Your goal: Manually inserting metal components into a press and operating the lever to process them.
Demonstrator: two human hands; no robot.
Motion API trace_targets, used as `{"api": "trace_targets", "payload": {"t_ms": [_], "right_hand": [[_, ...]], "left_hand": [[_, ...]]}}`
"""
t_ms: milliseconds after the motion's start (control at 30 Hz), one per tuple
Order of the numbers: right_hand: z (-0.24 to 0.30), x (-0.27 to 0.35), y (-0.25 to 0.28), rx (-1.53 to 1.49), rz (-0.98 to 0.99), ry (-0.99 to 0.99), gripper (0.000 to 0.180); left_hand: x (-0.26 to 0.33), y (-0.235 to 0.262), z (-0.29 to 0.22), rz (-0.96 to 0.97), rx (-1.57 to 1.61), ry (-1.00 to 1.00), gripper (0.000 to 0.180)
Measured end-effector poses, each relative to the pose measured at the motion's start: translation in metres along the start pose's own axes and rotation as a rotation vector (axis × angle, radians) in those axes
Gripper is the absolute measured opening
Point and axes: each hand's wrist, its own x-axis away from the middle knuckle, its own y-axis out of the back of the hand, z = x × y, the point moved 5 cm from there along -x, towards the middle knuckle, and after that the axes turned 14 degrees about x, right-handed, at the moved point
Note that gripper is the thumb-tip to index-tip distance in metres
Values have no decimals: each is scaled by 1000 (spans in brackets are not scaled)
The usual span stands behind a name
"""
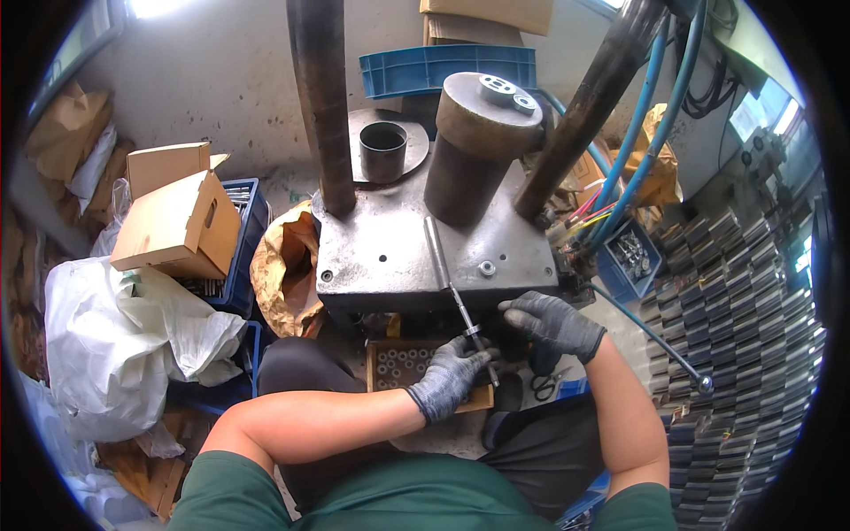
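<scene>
My left hand (447,379), in a grey glove, is closed around the thin end of a slim metal damper (438,254). Its thicker tube slants up and away over the steel press table (403,252). A ring-shaped washer (472,329) sits around the thin rod just above my left fingers. To the right of the rod, my gloved right hand (556,327) is raised near the table's front edge. Its fingers are drawn together, and whatever they may hold is hidden. Beneath my left hand, a shallow wooden box (372,367) contains several small rings.
Two steel columns (323,106) and a thick cylinder (465,173) rise from the table beside an open metal cup (383,152). Bags and a cardboard box (168,226) crowd the left. Stacked metal parts (735,354) fill the right, beside a ball-ended lever (699,380).
</scene>
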Motion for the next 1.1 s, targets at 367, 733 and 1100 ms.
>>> {"api": "trace_targets", "payload": {"t_ms": [367, 733, 1100], "right_hand": [[-4, -2, -8, 195, 187, -68, 48], [-21, 5, -14, 227, 78, 318, 38], [-25, 0, -19, 94, 212, -19, 41]], "left_hand": [[14, 9, -7, -100, -77, 43, 27], [-15, 15, -53, -71, -255, -56, 21], [-3, 13, -78, 65, -616, -499, 29]]}}
